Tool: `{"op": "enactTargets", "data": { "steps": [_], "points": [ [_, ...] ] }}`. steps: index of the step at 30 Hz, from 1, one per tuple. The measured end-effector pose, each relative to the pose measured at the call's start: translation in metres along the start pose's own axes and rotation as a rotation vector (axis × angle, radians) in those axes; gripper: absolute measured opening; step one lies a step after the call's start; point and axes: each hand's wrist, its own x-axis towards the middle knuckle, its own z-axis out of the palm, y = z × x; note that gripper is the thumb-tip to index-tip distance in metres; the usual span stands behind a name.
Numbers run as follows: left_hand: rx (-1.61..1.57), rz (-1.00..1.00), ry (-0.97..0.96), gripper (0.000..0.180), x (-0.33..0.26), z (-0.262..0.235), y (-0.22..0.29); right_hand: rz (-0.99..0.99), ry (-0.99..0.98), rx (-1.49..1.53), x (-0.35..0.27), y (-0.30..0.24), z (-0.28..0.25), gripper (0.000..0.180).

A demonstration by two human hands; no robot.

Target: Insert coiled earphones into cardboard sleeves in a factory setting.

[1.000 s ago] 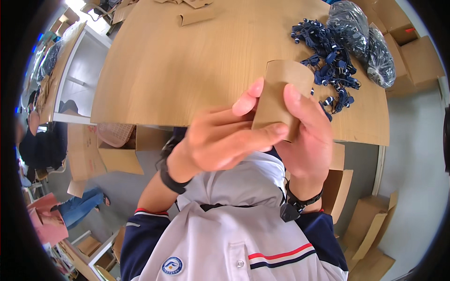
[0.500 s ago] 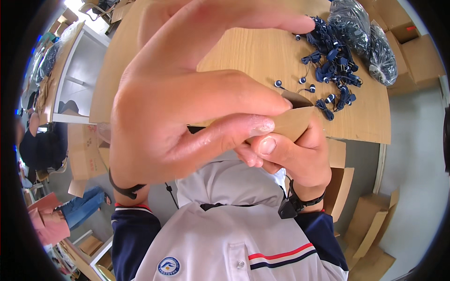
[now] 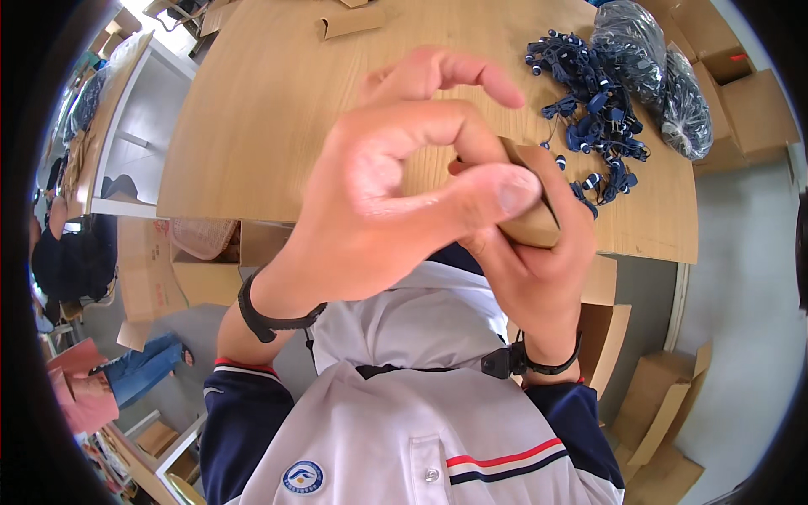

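A small brown cardboard box [image 3: 532, 229] sits in my right hand [image 3: 545, 282], whose thumb and fingers wrap round its sides. One end of the box gapes, with a flap [image 3: 526, 154] standing at the edge. From the left reaches my left hand [image 3: 396, 189], its thumb and index finger closed on the box's open end. The other fingers of that hand curl loosely above the table. What lies inside the box is hidden by the thumb. Just beyond my right hand, a heap of dark blue corded earphones [image 3: 598, 118] lies on the wooden table [image 3: 252, 143].
Clear plastic bags [image 3: 629, 46] of dark items rest at the table's far right. Flattened cardboard pieces [image 3: 352, 23] lie at the far edge. Open cartons [image 3: 661, 396] stand on the floor to the right, another carton [image 3: 151, 273] to the left. A person in jeans [image 3: 151, 370] is at lower left.
My left hand has drawn lower and farther from the camera, its thumb now over the box's open end. The box has tilted in my right hand. Cardboard at the table's far edge has come into sight.
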Motion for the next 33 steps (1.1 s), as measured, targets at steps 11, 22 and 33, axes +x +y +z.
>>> {"op": "enactTargets", "data": {
  "steps": [11, 22, 33],
  "points": [
    [-0.083, 0.076, -0.129, 0.067, -0.011, 0.017, -0.014, 0.344, -0.203, 0.431, -0.023, 0.004, -0.02, 0.025],
    [0.841, 0.62, 0.18, 0.023, -0.006, 0.047, -0.024, 0.368, 0.144, 0.635, -0.017, 0.0, 0.002, 0.04],
    [0.205, 0.125, -0.373, 0.076, -0.005, 0.007, -0.02, 0.598, 0.012, 0.253, -0.023, -0.003, -0.045, 0.028]
  ]
}}
